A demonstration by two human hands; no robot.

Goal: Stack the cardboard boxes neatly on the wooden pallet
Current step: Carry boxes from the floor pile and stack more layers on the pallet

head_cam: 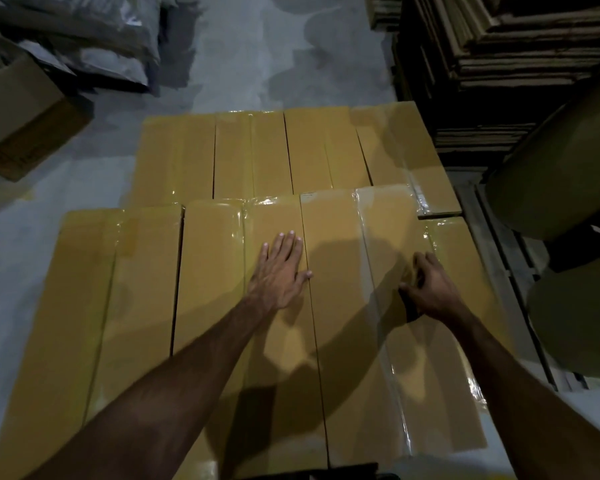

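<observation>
Long yellow-brown cardboard boxes sealed with clear tape lie side by side in two rows, a near row (146, 306) and a far row (253, 154). My left hand (281, 271) lies flat, fingers straight, on top of a middle box in the near row. My right hand (430, 289) sits at the right edge of the neighbouring box (343, 237), fingers bent over that edge and thumb pointing left. A lower box (458, 244) lies just right of it. Grey slats of the pallet (496, 271) show past the boxes on the right.
One loose cardboard box (25, 116) sits tilted on the grey floor at the far left, with plastic-wrapped bags (84, 39) behind it. Stacks of flat cardboard (499, 64) fill the back right. Large paper rolls (561, 168) stand close on the right.
</observation>
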